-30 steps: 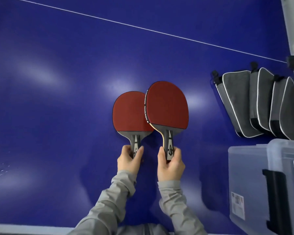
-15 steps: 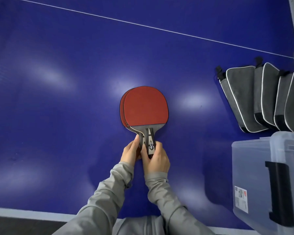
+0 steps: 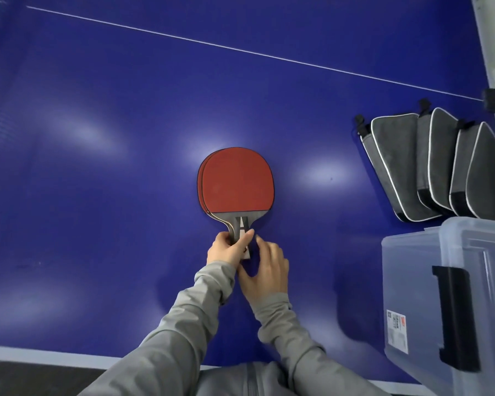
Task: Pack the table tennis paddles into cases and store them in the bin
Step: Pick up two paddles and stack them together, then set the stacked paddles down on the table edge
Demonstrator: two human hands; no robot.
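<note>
On the blue table (image 3: 97, 167), near its middle, two red paddles (image 3: 237, 181) lie stacked, the upper one shifted slightly right of the lower. The person's left hand (image 3: 226, 250) grips both handles together, fingers curled around them. Just beside it, the right hand (image 3: 265, 270) hovers with fingers loosely spread, holding nothing. Over at the right edge, grey cases (image 3: 429, 167) lean overlapped in a row, and a clear plastic bin (image 3: 412, 281) with a black latch sits just in front of them.
</note>
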